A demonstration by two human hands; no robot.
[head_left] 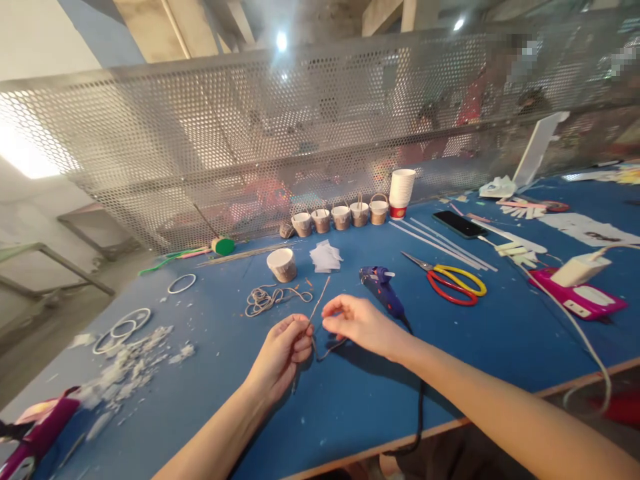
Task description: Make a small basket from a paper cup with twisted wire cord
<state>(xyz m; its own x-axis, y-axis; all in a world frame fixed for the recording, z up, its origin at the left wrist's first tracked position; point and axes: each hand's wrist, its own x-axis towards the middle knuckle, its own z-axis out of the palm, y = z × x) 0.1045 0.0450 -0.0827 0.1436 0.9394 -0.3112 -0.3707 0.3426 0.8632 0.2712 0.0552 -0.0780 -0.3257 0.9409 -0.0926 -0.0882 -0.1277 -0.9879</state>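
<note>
My left hand (281,350) pinches a thin grey-brown cord (321,301) between thumb and fingers. One end sticks up past the fingertips, and more of it hangs below in a loop toward my right hand (364,325). That hand hovers just to the right with its fingers curved and apart; nothing shows between them. Beyond the hands lie a loose coil of similar cord (267,300) and a small white cup (283,265) with brownish wrapping around its side. A blue glue gun (384,291) rests on the table behind my right hand.
Several wrapped cups (341,217), some with handles, line the mesh screen (210,153) beside stacked paper cups (401,190). Scissors (453,283), a phone (459,225) and a pink power strip (583,297) lie right. White rings (123,330) and fluffy scraps (125,373) lie left.
</note>
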